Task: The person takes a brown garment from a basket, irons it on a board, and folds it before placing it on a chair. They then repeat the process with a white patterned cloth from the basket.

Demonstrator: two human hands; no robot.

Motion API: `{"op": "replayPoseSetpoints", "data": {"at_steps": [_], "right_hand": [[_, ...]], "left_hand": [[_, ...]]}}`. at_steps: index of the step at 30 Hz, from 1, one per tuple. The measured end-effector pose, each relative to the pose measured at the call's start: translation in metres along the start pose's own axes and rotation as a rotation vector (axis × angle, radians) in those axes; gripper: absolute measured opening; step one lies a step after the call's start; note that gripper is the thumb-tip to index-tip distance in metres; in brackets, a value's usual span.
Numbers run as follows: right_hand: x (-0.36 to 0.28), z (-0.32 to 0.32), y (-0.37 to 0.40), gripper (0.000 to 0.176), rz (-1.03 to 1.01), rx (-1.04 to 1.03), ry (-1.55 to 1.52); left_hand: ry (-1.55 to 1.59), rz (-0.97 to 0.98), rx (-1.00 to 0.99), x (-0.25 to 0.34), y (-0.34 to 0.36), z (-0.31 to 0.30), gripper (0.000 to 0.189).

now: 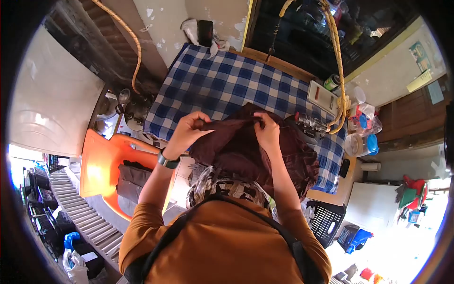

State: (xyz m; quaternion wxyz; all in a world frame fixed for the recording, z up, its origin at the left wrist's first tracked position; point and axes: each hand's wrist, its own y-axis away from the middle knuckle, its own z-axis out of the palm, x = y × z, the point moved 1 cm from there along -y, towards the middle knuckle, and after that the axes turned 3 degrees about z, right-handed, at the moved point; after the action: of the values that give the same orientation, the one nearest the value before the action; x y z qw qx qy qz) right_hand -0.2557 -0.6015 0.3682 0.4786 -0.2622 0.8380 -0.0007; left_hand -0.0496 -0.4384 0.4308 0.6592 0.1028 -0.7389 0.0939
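A dark maroon cloth garment (236, 142) is spread between my two hands, over the near edge of the table and my lap. My left hand (190, 128) pinches its upper left edge with thumb and fingers. With bent fingers, my right hand (267, 131) grips the fabric's top edge near the middle. Between the hands the cloth hangs in folds, and its right part bunches up below my right forearm. Under it lies a blue and white checked cloth (222, 80) covering the table. An iron (302, 128), partly hidden by the garment, stands to the right of my right hand.
An orange plastic chair (101, 163) at left holds a folded dark cloth (135, 180). A yellow cord (336, 61) hangs down at right. Near it are a white box (323, 97) and a blue-lidded container (362, 144). A phone (205, 33) lies at the back edge.
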Motion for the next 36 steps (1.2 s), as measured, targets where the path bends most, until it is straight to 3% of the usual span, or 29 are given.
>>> {"op": "replayPoseSetpoints", "data": {"at_steps": [2,4,5,6,7,8,10,12,14,15,20,22,23,24,25,28,30,32,34,35,36], "right_hand": [[0.009,0.002,0.003,0.02,0.051,-0.003,0.051],[0.004,-0.003,0.009,0.02,0.24,-0.089,-0.152],[-0.003,-0.009,0.012,0.02,0.242,-0.086,-0.149],[-0.013,-0.016,0.016,0.019,0.396,-0.224,-0.426],[-0.023,-0.023,0.019,0.018,0.546,-0.358,-0.706],[-0.033,-0.031,0.023,0.018,0.55,-0.349,-0.704],[-0.056,-0.041,0.03,0.019,0.542,-0.425,-1.143],[-0.064,-0.044,0.036,0.023,0.393,-0.454,-1.023],[-0.06,-0.036,0.041,0.024,0.209,-0.356,-0.887],[-0.059,-0.038,0.043,0.024,0.213,-0.347,-0.886],[-0.069,-0.048,0.052,0.017,0.276,-0.291,-0.679],[-0.084,-0.06,0.049,0.015,0.165,-0.226,-0.521],[-0.097,-0.071,0.045,0.017,-0.077,-0.109,-0.291],[-0.104,-0.077,0.043,0.018,-0.313,0.01,-0.056],[-0.103,-0.077,0.04,0.017,-0.346,0.022,-0.107],[-0.087,-0.07,0.036,0.018,-0.287,-0.02,-0.156],[-0.085,-0.071,0.033,0.02,-0.257,-0.043,-0.177],[-0.084,-0.074,0.031,0.021,-0.128,-0.127,-0.311],[-0.077,-0.085,0.024,0.02,-0.16,-0.177,-0.291],[-0.073,-0.09,0.016,0.02,-0.203,-0.239,-0.281],[-0.043,-0.091,0.001,0.013,-0.281,-0.073,-0.145]], "left_hand": [[0.452,-0.09,0.022,-0.014,-0.004,0.016,0.016],[0.494,-0.134,0.037,-0.019,-0.006,0.029,0.015],[0.483,-0.059,0.078,-0.028,-0.008,0.036,0.013],[0.471,0.014,0.116,-0.026,-0.01,0.043,0.012],[0.506,-0.032,0.081,-0.023,-0.008,0.048,0.012],[0.509,-0.035,0.072,-0.015,-0.008,0.053,0.012],[0.476,-0.062,0.043,-0.007,-0.007,0.063,0.017],[0.475,-0.036,0.014,-0.003,-0.007,0.073,0.021],[0.555,-0.102,-0.078,0.009,-0.002,0.082,0.019],[0.379,-0.002,-0.047,0.012,-0.005,0.087,0.017],[0.293,-0.022,0.017,-0.003,-0.012,0.093,0.02],[-0.025,0.243,0.108,0.002,-0.014,0.096,0.018],[-0.026,0.244,0.107,0.004,-0.013,0.097,0.018],[0.107,0.122,0.084,0.005,-0.011,0.099,0.017],[0.239,-0.001,0.06,0.006,-0.008,0.102,0.017],[0.21,0.096,-0.021,0.025,-0.002,0.107,0.016],[0.239,0.029,-0.05,0.019,0.0,0.108,0.017],[0.233,0.209,-0.055,0.021,-0.001,0.116,0.018],[0.182,0.232,-0.066,0.018,0.001,0.119,0.017],[0.166,0.095,-0.039,0.012,0.004,0.116,0.016],[0.143,-0.041,-0.012,0.008,0.006,0.111,0.016]]}}
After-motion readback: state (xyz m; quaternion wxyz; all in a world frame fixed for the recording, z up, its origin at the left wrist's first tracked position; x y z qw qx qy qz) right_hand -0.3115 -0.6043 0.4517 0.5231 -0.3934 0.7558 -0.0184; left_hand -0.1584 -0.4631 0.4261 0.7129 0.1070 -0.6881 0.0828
